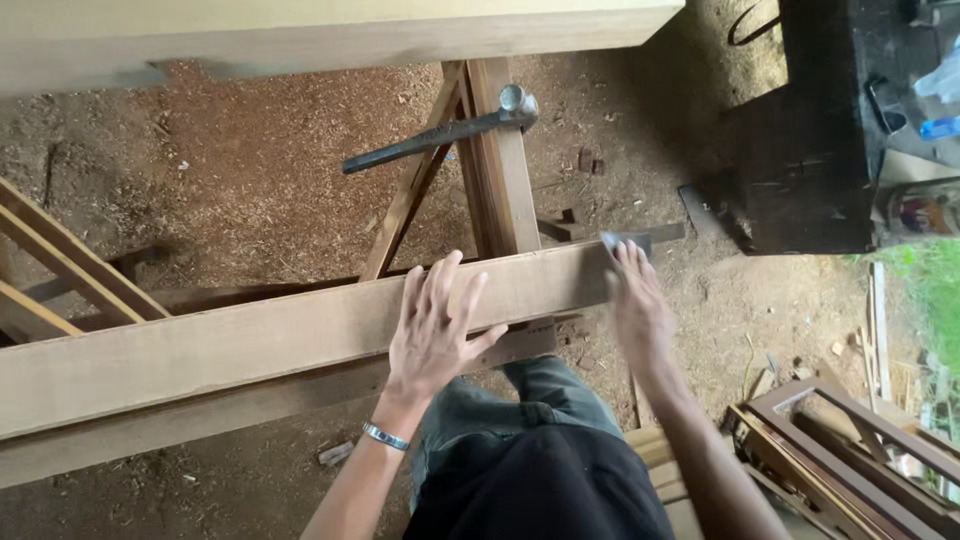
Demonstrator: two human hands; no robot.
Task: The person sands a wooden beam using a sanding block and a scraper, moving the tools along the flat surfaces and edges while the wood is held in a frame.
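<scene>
- Nearest the camera are the person's dark top and blue-grey trousers (520,400), with a knee tucked under the work.
- A metal bracelet (385,436) sits on the left wrist.
- The left hand (435,325) lies flat on the long wooden plank (230,350), fingers spread wide; its grip is open, pressing down and holding nothing.
- The right hand (640,310) rests at the plank's right end, blurred; fingers are stretched out over a small grey piece (612,241) at the plank's top corner. Whether its grip closes on that piece I cannot tell.
- The plank runs from the lower left up to the right, lying across a wooden trestle (495,170) and on a second darker board just beneath it.
- At lower right lie stacked brown wooden frames (840,440); at the left edge, slanted timber rails (60,260).
- The floor (250,180) is earth strewn with sawdust and shavings.
- Further off, a hammer (440,135) with a dark handle and shiny head rests on the trestle's top.
- Beyond it, a broad pale board (330,30) spans the top edge.
- At upper right stands a dark block-like bench (810,150), with grass (930,290) beside it.
</scene>
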